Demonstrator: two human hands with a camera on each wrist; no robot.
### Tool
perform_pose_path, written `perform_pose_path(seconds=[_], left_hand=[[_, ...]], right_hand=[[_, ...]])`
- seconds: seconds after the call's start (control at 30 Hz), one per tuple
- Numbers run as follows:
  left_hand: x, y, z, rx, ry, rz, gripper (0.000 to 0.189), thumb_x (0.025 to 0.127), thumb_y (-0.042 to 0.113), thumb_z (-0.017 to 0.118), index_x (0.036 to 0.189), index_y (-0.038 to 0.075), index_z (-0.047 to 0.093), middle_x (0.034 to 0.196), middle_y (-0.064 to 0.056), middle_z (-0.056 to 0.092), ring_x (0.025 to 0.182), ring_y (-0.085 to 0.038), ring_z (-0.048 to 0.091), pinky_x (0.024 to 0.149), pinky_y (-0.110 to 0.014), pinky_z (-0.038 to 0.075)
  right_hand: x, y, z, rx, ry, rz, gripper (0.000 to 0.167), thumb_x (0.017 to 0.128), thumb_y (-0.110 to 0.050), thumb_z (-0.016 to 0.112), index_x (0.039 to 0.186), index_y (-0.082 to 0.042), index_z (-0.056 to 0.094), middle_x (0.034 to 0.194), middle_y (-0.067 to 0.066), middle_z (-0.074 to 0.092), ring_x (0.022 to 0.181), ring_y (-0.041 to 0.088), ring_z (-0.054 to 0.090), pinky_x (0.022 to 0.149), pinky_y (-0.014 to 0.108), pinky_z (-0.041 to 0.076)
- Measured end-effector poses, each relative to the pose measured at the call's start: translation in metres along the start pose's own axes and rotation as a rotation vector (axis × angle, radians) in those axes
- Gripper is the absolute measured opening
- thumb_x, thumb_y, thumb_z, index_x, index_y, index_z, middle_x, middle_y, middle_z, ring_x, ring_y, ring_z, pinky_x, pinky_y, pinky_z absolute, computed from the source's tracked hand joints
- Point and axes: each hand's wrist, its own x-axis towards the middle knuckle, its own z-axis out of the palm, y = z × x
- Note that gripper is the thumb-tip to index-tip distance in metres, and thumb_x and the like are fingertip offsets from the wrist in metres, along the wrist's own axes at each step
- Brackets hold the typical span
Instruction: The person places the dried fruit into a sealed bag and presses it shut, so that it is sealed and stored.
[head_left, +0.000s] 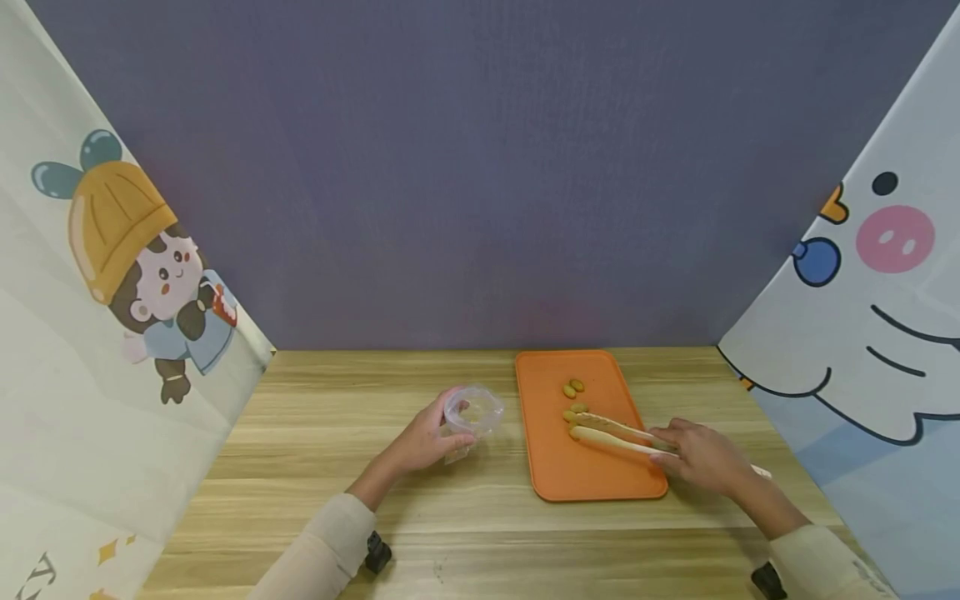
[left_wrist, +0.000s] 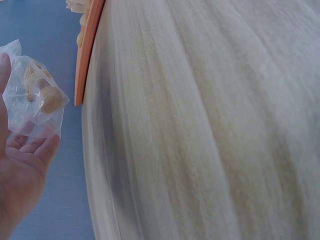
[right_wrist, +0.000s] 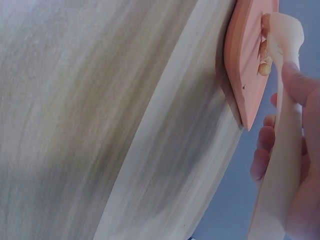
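Note:
My left hand [head_left: 431,437] holds a clear plastic bag [head_left: 491,412] by its rim, left of the orange tray [head_left: 592,483]. In the left wrist view, a few brown, rounded nut-like pieces [left_wrist: 51,99] show through the bag. Over the tray's right edge, my right hand [head_left: 701,457] grips a pair of cream-coloured tongs [head_left: 611,440]. Their tips point left and lie at several small brown oval pieces [head_left: 579,408] on the tray; whether a piece is pinched between them, I cannot tell. Two more such pieces [head_left: 570,391] lie farther back on the tray.
Both hands are above a wood-grain table [head_left: 315,433]. A dark grey-blue panel [head_left: 480,183] rises behind it. Cartoon-printed sheets stand at the left [head_left: 67,400] and right [head_left: 832,350]. Small black devices [head_left: 377,552] sit at both wrists.

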Motion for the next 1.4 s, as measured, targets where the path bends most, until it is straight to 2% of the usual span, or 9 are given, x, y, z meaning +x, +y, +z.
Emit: perform_pose_path(seconds=[0.33, 0.7, 1.03, 1.2, 1.4], left_hand=[[-0.0004, 0.0000, -0.0001, -0.010, -0.003, -0.008, 0.086, 0.092, 0.039, 0.077, 0.159, 0.020, 0.028, 0.149, -0.016, 0.052, 0.138, -0.036, 0.052, 0.113, -0.055, 0.043], [0.0005, -0.0012, 0.0003, 0.000, -0.006, -0.019, 0.087, 0.091, 0.039, 0.078, 0.160, 0.020, 0.027, 0.150, -0.016, 0.052, 0.139, -0.034, 0.052, 0.114, -0.054, 0.042], [0.0003, 0.0005, 0.0003, -0.009, -0.012, -0.002, 0.087, 0.092, 0.039, 0.076, 0.160, 0.016, 0.026, 0.148, -0.018, 0.052, 0.137, -0.037, 0.053, 0.112, -0.057, 0.043], [0.0010, -0.0008, 0.0006, -0.002, -0.017, -0.022, 0.088, 0.091, 0.041, 0.077, 0.160, 0.020, 0.026, 0.149, -0.016, 0.053, 0.137, -0.034, 0.053, 0.112, -0.054, 0.044], [0.0017, -0.0016, 0.0010, 0.007, -0.014, -0.015, 0.089, 0.091, 0.040, 0.077, 0.160, 0.017, 0.026, 0.149, -0.016, 0.052, 0.137, -0.034, 0.053, 0.111, -0.053, 0.045]], right_hand=[[0.0044, -0.0052, 0.0037, -0.039, -0.032, -0.006, 0.040, 0.091, -0.041, 0.074, 0.117, -0.010, 0.077, 0.093, -0.003, 0.068, 0.068, 0.001, 0.051, 0.060, 0.028, 0.048], [0.0043, -0.0073, 0.0027, -0.050, -0.047, 0.013, 0.039, 0.092, -0.039, 0.074, 0.118, -0.010, 0.077, 0.092, -0.003, 0.067, 0.067, 0.001, 0.049, 0.059, 0.028, 0.046], [0.0043, -0.0049, 0.0022, -0.041, 0.008, -0.029, 0.038, 0.092, -0.038, 0.074, 0.118, -0.009, 0.077, 0.089, -0.005, 0.065, 0.065, -0.002, 0.045, 0.058, 0.026, 0.044], [0.0050, -0.0047, 0.0017, -0.043, -0.005, -0.018, 0.039, 0.093, -0.040, 0.073, 0.119, -0.010, 0.077, 0.090, -0.005, 0.065, 0.064, -0.001, 0.045, 0.057, 0.026, 0.043], [0.0068, -0.0056, 0.0000, -0.046, 0.000, -0.017, 0.040, 0.092, -0.038, 0.074, 0.119, -0.009, 0.077, 0.090, -0.004, 0.065, 0.063, -0.001, 0.044, 0.056, 0.025, 0.042]])
